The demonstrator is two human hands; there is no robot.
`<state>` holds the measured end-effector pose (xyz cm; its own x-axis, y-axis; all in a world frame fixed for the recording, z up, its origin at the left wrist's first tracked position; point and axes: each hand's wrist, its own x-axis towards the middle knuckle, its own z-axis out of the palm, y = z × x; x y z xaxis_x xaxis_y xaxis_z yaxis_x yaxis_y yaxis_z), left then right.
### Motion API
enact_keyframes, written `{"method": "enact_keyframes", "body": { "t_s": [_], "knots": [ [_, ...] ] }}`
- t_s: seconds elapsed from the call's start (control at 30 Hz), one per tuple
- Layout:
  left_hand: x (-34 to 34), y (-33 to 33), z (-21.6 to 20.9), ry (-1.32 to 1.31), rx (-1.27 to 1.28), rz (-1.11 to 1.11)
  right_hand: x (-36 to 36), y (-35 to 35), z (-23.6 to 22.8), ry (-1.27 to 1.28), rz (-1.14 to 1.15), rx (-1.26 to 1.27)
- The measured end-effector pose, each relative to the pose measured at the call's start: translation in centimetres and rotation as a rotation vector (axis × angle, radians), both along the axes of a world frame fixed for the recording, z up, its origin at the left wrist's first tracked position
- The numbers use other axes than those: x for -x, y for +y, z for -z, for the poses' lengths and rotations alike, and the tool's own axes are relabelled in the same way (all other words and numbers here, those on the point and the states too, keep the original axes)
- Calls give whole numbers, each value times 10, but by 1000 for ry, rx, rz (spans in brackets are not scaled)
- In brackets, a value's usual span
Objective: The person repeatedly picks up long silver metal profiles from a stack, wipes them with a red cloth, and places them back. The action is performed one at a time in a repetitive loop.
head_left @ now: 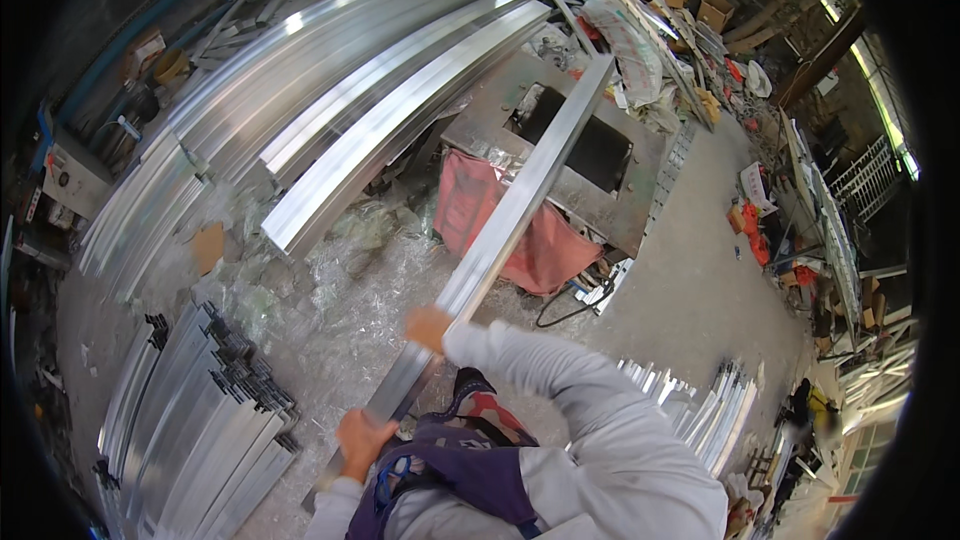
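Note:
A long silver aluminium profile [510, 210] runs slantwise from beside my body up to the far right. Its far end lies over a metal work table [490, 130] with a dark rectangular opening. My left hand [362, 440] grips the near part of the profile, thumb on top. Further up, my right hand [428, 328] is closed over it, with the right arm reaching across my front; its fingers are slightly blurred. A red cloth or sack [470, 202] hangs at the table's near side, partly behind the profile.
Long profiles [400, 90] lie stacked at the far left. Bundled shorter pieces [200, 430] are near left, with more pieces [700, 410] near right. Clear plastic film [340, 270] covers the floor left of the table. Scrap and cardboard boxes [715, 12] crowd the far right.

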<state>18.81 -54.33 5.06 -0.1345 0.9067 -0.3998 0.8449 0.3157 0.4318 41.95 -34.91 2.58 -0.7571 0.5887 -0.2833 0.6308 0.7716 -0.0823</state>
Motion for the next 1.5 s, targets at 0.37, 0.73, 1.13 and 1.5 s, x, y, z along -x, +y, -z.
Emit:
{"method": "enact_keyframes", "body": {
  "t_s": [0.37, 0.73, 1.13, 1.5],
  "knots": [
    [-174, 249, 19, -797, 428, 267, -268, 213, -108, -16, 17, -517],
    [-64, 108, 39, -1031, 506, 149, -172, 106, -69, 137, -115, -292],
    [206, -152, 25, -262, 794, -337, 115, -152, -19, 559, -201, -14],
    [120, -87, 30, -639, 675, -440, 46, -102, -4, 516, -137, -61]
  ]
}}
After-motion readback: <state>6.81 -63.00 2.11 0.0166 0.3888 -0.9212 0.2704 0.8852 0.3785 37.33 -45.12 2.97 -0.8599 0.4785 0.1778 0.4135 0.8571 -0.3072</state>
